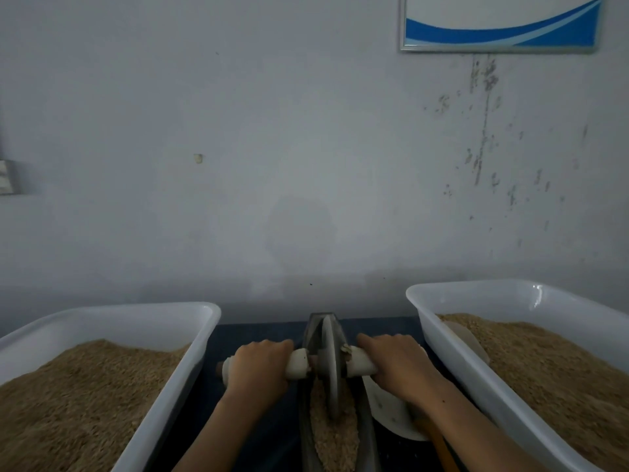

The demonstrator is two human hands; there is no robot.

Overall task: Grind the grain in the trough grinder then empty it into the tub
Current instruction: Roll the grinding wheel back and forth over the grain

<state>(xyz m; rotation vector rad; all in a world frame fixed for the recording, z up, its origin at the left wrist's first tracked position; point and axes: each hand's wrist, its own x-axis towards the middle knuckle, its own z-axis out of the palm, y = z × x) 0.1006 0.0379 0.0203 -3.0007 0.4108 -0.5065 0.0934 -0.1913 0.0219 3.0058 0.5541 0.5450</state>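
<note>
Grinding step in progress, lower centre of the frame. The left hand [260,364] is wrapping its fingers round the left end of the pale cylindrical axle handle [297,366], and the right hand [394,362] is gripping the matching right end, so both are closed on the handle. Holding either side of the grey metal grinding wheel [329,366] is likely keeping it upright and the downward load even. The wheel is standing on edge inside the narrow dark boat-shaped metal trough grinder [366,417], which is running from the centre toward the bottom edge. The tan grain [335,434] is lying along the trough floor, under and in front of the wheel; it is looking coarse, so I judge grinding not finished. The trough is sitting on a dark blue desk [269,434] between two white rectangular plastic tubs: the left tub [143,315] and the right tub [476,294], both already holding tan grain and placed just beside the trough, presumably for short tipping. A white scoop-like piece [388,410] is lying partly under the right forearm; its use is unclear.
</note>
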